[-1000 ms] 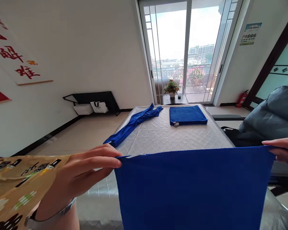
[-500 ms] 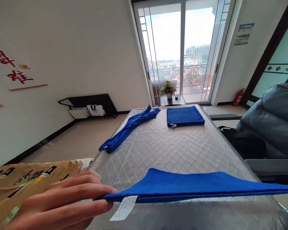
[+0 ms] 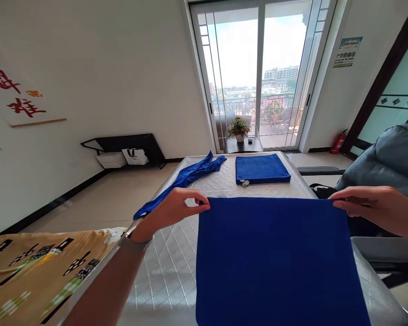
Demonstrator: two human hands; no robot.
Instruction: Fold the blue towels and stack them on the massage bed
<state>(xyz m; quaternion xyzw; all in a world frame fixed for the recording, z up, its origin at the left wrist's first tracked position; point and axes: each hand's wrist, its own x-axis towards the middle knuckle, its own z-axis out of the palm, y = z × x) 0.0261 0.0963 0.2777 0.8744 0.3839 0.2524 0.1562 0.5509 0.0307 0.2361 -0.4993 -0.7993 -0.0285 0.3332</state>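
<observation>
A blue cloth [image 3: 275, 262] hangs spread out over the near part of the table. My left hand [image 3: 180, 206] pinches its top left corner, and my right hand [image 3: 370, 206] pinches the top right corner. Beyond it, a stack of folded blue cloths [image 3: 262, 168] with a white tag lies at the far right of the table. Crumpled blue cloths [image 3: 187, 176] stretch along the table's far left edge.
The table has a silvery quilted cover [image 3: 170, 267]. At the lower left is a tan patterned fabric [image 3: 37, 271]. A dark padded armchair [image 3: 391, 158] stands at the right, and a potted plant [image 3: 239, 128] is past the far edge.
The near blue cloth has gone from a low, edge-on position to hanging spread out. My left hand has moved up and away from me; my right hand has come into view, pinching a corner.
</observation>
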